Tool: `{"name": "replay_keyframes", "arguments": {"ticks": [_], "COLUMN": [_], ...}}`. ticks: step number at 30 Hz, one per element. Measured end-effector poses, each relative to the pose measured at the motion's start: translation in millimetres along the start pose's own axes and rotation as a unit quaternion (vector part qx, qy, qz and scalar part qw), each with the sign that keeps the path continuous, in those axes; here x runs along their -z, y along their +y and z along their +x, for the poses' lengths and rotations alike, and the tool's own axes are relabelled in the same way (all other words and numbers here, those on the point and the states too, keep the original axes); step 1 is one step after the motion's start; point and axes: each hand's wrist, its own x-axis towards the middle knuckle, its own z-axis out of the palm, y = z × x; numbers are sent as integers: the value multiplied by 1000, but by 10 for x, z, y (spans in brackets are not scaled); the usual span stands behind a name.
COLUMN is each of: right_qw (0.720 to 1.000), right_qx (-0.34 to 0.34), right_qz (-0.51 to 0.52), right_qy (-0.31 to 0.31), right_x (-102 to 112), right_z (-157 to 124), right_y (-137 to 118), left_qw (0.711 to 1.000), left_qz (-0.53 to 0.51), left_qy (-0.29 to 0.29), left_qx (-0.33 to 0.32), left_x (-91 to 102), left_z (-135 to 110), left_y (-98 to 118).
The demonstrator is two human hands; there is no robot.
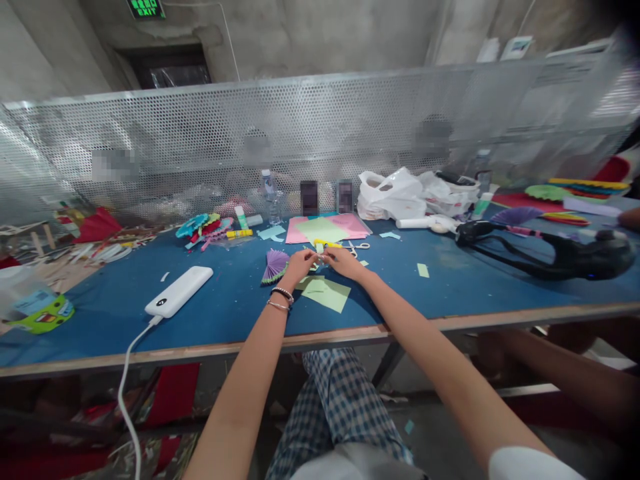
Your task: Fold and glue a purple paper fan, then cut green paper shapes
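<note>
My left hand [299,263] and my right hand [344,261] meet over the blue table [225,307], fingers pinched together on a small folded strip of pale paper [321,257] held between them. Bracelets circle my left wrist. A light green paper sheet [326,293] lies just below the hands. A purple pleated paper fan [275,265] rests left of my left hand. Scissors [356,247] with a yellow-capped glue stick [327,244] lie just behind the hands.
A white power bank [179,291] with a cable lies at left. Pink and green sheets [327,229], a water bottle [269,193], white plastic bags [400,192] and a black device [560,253] sit further back. A perforated metal screen [320,133] closes the far side.
</note>
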Motion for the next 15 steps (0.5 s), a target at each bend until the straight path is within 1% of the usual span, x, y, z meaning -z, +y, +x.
{"name": "replay_keyframes", "arguments": {"ticks": [8,15], "right_qw": [996,984], "right_qx": [-33,-53], "right_qz": [78,155], "right_qy": [-12,-65], "right_x": [-18,-44], "right_z": [68,55], "right_y": [10,-19], "left_qw": [1000,999], "left_qz": [-13,-24], "left_qy": [14,22], "left_qx": [-8,-15], "left_x": [6,-11], "left_z": [5,-24], "left_y": [20,56]}}
